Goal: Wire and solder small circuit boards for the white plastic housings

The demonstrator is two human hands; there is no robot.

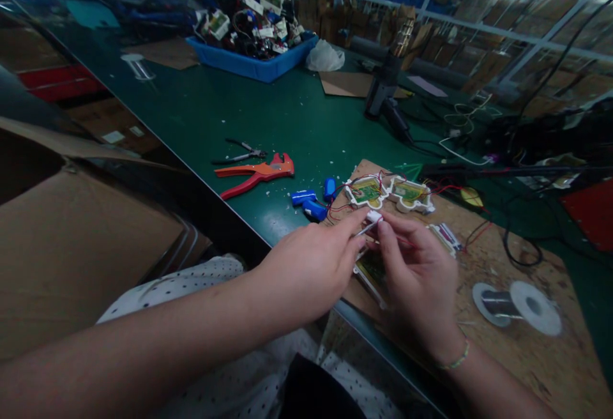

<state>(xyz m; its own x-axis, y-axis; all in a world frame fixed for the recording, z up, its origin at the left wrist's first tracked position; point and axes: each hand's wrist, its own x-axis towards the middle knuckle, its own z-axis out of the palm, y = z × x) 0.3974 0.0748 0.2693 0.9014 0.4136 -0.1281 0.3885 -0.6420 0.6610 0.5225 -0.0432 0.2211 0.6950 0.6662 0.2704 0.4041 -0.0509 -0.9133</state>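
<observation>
My left hand [311, 266] and my right hand [421, 272] meet over the near edge of a wooden board [522, 355]. Both pinch a small white part [374, 216] between their fingertips, with thin red wires running by the right fingers. Beneath the hands lies another framed circuit piece, partly hidden. Just beyond them sit two white-framed circuit boards [368, 190] with red and black wires. Blue cylindrical cells [314, 209] rest to the left of the board, on the green table.
Red wire strippers [258, 173] and dark pliers [244, 152] lie left on the green table [191, 119]. A solder spool [517, 307] is at right. Farther back are a full blue bin [268, 71], a plastic bag [325, 57] and a heat gun [385, 93].
</observation>
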